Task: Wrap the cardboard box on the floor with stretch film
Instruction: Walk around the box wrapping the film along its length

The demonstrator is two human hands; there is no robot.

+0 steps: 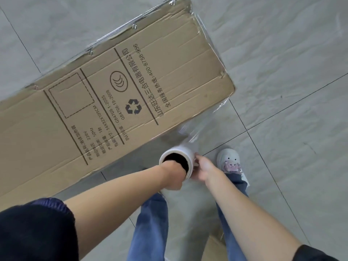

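A long brown cardboard box [116,87] with black printed text lies flat on the grey tiled floor, running from lower left to upper right. Clear stretch film [195,132] clings to its right end and far edge, and a sheet of it runs from the box's near right corner down to a white film roll [186,153]. My left hand [174,176] has its fingers pushed inside the roll's dark core. My right hand [202,169] grips the roll's outer side from the right. The roll is held just off the box's near long edge.
My legs in blue jeans [152,223] and a white shoe [228,160] stand right below the roll on the tiled floor [282,53]. A piece of brown cardboard [214,249] shows at the bottom edge between my legs.
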